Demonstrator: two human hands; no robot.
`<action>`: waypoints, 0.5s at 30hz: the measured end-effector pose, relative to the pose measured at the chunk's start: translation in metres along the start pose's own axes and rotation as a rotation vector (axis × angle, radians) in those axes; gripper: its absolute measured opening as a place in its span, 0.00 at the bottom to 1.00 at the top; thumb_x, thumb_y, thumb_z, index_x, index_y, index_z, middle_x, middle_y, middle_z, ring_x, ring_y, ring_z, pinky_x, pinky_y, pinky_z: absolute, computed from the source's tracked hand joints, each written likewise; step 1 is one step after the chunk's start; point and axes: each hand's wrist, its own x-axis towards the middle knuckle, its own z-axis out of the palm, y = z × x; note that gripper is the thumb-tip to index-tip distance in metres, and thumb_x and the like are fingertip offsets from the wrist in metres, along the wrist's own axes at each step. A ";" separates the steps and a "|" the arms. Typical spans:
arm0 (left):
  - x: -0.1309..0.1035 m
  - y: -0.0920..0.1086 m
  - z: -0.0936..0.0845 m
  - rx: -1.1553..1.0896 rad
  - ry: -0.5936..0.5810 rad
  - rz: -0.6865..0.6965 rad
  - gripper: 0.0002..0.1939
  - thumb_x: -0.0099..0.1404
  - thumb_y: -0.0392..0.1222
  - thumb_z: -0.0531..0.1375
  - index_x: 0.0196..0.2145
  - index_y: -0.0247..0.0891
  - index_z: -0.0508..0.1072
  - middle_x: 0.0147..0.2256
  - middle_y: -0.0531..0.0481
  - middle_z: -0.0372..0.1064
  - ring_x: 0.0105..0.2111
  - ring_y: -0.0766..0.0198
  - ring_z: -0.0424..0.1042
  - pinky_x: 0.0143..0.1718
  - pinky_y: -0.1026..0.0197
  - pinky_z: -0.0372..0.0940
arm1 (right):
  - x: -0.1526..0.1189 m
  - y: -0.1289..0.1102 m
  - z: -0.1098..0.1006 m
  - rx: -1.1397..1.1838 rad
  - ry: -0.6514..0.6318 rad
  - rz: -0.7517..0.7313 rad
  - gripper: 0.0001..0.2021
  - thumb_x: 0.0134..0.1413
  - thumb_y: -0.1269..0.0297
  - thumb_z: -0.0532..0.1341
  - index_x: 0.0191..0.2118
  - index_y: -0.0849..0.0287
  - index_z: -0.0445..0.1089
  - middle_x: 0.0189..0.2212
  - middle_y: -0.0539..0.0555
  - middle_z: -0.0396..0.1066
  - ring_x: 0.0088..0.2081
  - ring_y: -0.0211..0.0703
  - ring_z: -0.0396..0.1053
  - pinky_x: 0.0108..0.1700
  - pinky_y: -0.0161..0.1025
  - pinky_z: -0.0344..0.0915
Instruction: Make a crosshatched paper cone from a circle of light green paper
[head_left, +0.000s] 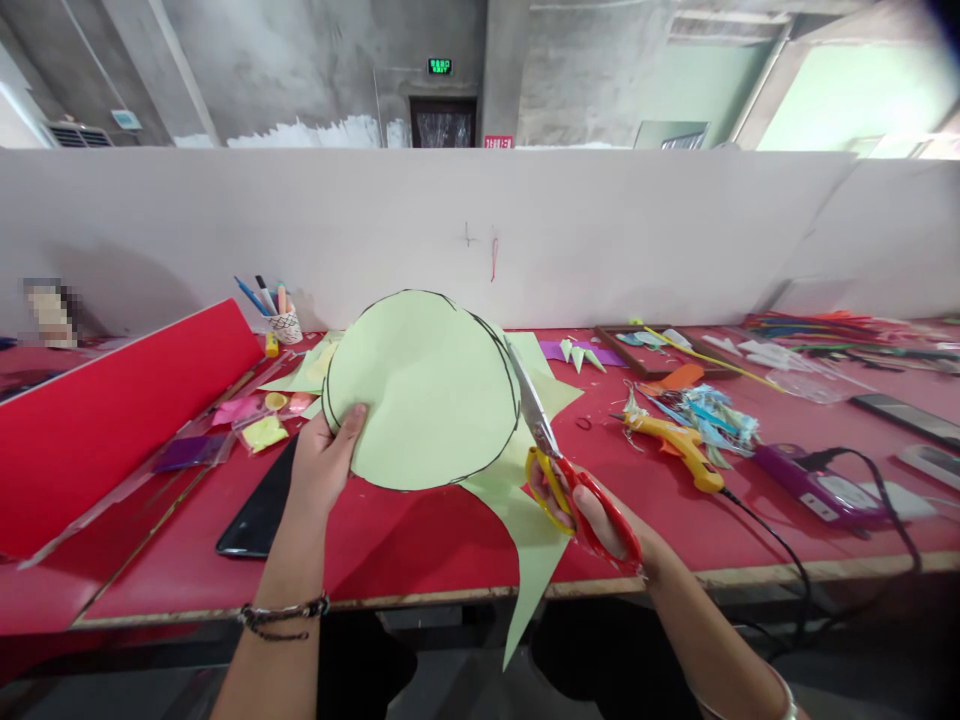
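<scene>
Smooth red tabletop (420,550), left hand (321,462) pinching rounded pale-green paper (427,390), right hand (596,512) gripping metal-bladed scissors (537,412)

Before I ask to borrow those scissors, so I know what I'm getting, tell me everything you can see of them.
The scissors have silvery, metal-looking blades and two loops that look like plastic, one yellow, one red. The right hand holds them above the red table, thumb at the red loop, fingers at the yellow one. They slant, tips up and left, beside the right edge of the pale green sheet. How far the blades are open, or whether they touch it, I cannot tell.
</scene>
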 end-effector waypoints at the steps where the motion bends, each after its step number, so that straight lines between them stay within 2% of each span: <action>1: 0.000 0.000 -0.001 0.004 -0.011 -0.009 0.22 0.52 0.53 0.59 0.40 0.35 0.71 0.35 0.48 0.74 0.37 0.57 0.71 0.36 0.62 0.67 | 0.000 0.001 0.000 0.014 0.012 0.010 0.23 0.50 0.39 0.43 0.31 0.56 0.55 0.19 0.46 0.52 0.19 0.34 0.48 0.23 0.35 0.50; 10: 0.005 -0.005 -0.011 0.042 0.009 -0.063 0.27 0.49 0.55 0.60 0.41 0.32 0.71 0.30 0.46 0.73 0.32 0.56 0.72 0.27 0.62 0.68 | 0.006 -0.010 0.005 0.075 0.089 0.083 0.24 0.49 0.39 0.45 0.25 0.58 0.54 0.17 0.44 0.50 0.15 0.29 0.44 0.17 0.33 0.44; 15: 0.005 -0.002 -0.013 0.024 -0.012 -0.049 0.26 0.50 0.54 0.61 0.42 0.33 0.70 0.36 0.44 0.73 0.38 0.53 0.71 0.35 0.57 0.68 | 0.005 -0.006 0.005 -0.001 0.089 0.140 0.24 0.51 0.40 0.42 0.25 0.58 0.55 0.13 0.44 0.49 0.13 0.30 0.45 0.16 0.33 0.44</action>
